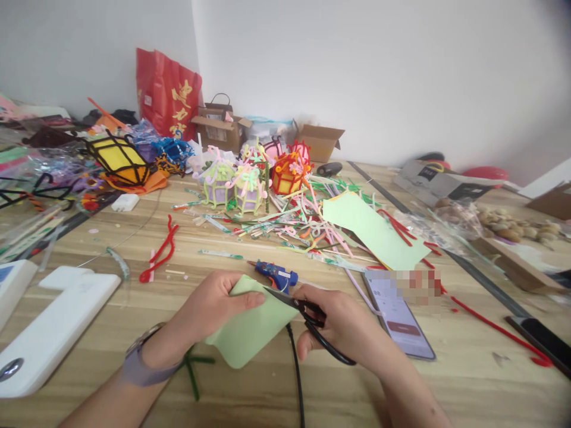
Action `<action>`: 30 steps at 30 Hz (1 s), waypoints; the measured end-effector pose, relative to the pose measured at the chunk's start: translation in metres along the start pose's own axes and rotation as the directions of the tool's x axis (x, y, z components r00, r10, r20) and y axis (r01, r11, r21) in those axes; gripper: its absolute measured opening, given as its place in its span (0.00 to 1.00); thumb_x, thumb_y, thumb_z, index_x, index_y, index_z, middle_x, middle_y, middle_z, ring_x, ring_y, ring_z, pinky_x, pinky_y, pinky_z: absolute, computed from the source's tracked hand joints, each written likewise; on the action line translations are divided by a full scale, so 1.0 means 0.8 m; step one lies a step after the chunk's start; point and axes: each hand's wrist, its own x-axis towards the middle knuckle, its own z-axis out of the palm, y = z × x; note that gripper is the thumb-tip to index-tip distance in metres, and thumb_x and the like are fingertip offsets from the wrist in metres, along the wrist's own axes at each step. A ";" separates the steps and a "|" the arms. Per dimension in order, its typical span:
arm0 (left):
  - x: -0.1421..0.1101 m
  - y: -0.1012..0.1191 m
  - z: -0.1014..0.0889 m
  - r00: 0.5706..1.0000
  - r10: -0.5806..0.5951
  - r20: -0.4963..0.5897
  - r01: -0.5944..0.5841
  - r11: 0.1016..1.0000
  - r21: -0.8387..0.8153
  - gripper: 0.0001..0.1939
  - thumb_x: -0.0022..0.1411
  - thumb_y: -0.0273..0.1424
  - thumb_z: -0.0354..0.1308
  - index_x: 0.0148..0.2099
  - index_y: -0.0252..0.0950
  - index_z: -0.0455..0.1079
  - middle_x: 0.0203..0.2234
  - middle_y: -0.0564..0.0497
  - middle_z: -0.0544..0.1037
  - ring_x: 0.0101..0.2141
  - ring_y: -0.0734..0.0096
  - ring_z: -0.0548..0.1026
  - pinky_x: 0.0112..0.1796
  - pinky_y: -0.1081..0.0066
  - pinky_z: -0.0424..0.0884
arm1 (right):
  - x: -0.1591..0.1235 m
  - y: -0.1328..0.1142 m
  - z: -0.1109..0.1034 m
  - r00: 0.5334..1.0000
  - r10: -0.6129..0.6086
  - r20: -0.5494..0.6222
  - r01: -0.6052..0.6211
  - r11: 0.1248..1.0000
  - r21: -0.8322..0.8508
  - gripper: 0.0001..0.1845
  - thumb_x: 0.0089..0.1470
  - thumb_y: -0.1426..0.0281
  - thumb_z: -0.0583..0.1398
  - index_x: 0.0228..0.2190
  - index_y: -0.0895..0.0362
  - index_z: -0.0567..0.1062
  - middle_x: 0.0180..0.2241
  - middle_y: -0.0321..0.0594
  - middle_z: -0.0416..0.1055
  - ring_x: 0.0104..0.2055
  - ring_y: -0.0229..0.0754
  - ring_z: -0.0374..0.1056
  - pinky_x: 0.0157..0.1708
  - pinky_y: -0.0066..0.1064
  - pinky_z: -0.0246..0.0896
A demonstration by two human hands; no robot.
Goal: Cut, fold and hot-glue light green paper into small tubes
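My left hand [223,306] pinches a light green sheet of paper [252,333] near its upper edge, the thumb lying on top. In my right hand [341,321] is a pair of black-handled scissors [323,333], its handles around my fingers. The blades reach across the upper right part of the sheet, pointing left toward my left thumb. How far the blades are parted is hard to make out. Just behind the paper lies a blue glue gun [273,273], its black cord [294,374] running down toward me. A dark green pipe cleaner [191,368] is near my left wrist.
Small pipe-cleaner lanterns [247,187] stand beyond a heap of loose pipe cleaners [285,223]. A larger green sheet [375,229] and a phone [401,321] lie right. White power bank [62,333] is left; red bag [165,95] and cardboard boxes [319,142] stand at the wall.
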 end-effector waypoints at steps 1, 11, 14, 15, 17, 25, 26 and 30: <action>0.000 0.000 0.000 1.000 0.004 0.001 -0.004 1.000 -0.005 0.21 0.49 0.49 0.64 0.30 0.32 0.74 0.21 0.53 0.75 0.22 0.72 0.69 0.24 0.75 0.61 | 0.000 0.001 0.000 1.000 -0.006 0.003 0.006 1.000 -0.006 0.26 0.36 0.56 0.73 0.37 0.53 0.75 0.24 0.29 0.67 0.25 0.36 0.60 0.23 0.23 0.49; 0.003 0.001 0.013 0.988 0.062 0.139 -0.062 0.998 0.001 0.20 0.52 0.47 0.63 0.34 0.33 0.77 0.24 0.52 0.76 0.27 0.70 0.70 0.26 0.75 0.63 | -0.001 -0.007 0.003 0.995 -0.073 0.062 0.077 0.995 -0.064 0.22 0.44 0.58 0.69 0.39 0.53 0.73 0.27 0.34 0.70 0.28 0.40 0.64 0.27 0.25 0.51; 0.002 -0.001 0.014 0.989 0.053 0.142 -0.054 0.999 -0.001 0.21 0.51 0.48 0.64 0.33 0.33 0.77 0.24 0.53 0.76 0.26 0.70 0.70 0.25 0.76 0.62 | -0.001 -0.008 0.003 0.995 -0.081 0.060 0.086 0.993 -0.079 0.22 0.44 0.56 0.69 0.39 0.53 0.73 0.26 0.34 0.70 0.26 0.39 0.63 0.25 0.25 0.49; 0.002 -0.001 0.015 0.989 0.051 0.141 -0.051 0.999 -0.003 0.21 0.51 0.48 0.64 0.33 0.33 0.77 0.24 0.53 0.76 0.26 0.71 0.70 0.25 0.76 0.63 | -0.001 -0.008 0.004 0.995 -0.083 0.056 0.088 0.993 -0.080 0.22 0.44 0.56 0.68 0.39 0.53 0.74 0.25 0.34 0.69 0.26 0.39 0.63 0.25 0.25 0.49; 0.002 -0.001 0.014 0.988 0.046 0.147 -0.044 0.999 -0.017 0.21 0.51 0.49 0.64 0.33 0.33 0.77 0.24 0.53 0.76 0.26 0.70 0.70 0.25 0.76 0.63 | -0.001 -0.007 0.004 0.995 -0.084 0.053 0.088 0.993 -0.076 0.22 0.44 0.54 0.68 0.38 0.53 0.74 0.25 0.33 0.69 0.25 0.39 0.62 0.24 0.25 0.48; 0.002 -0.001 0.015 0.988 0.033 0.149 -0.022 0.997 -0.072 0.22 0.49 0.48 0.65 0.33 0.33 0.77 0.24 0.51 0.78 0.25 0.69 0.72 0.26 0.74 0.65 | -0.001 -0.003 0.006 0.995 -0.085 0.050 0.088 0.995 -0.040 0.23 0.42 0.54 0.70 0.37 0.52 0.74 0.23 0.31 0.69 0.24 0.38 0.62 0.23 0.25 0.45; 0.002 -0.001 0.015 0.988 0.022 0.152 -0.008 0.996 -0.088 0.22 0.48 0.49 0.66 0.33 0.32 0.77 0.24 0.51 0.78 0.25 0.69 0.72 0.26 0.74 0.65 | -0.001 -0.003 0.007 0.996 -0.083 0.045 0.084 0.996 -0.032 0.22 0.42 0.54 0.70 0.36 0.52 0.74 0.23 0.31 0.69 0.24 0.38 0.63 0.22 0.25 0.45; 0.002 -0.003 0.016 0.985 -0.015 0.173 0.038 0.991 -0.127 0.24 0.47 0.50 0.66 0.33 0.32 0.77 0.24 0.50 0.78 0.24 0.69 0.71 0.26 0.73 0.65 | 0.000 -0.002 0.008 0.998 -0.064 0.022 0.064 0.998 -0.009 0.21 0.42 0.54 0.70 0.34 0.52 0.75 0.21 0.31 0.69 0.23 0.38 0.63 0.22 0.25 0.45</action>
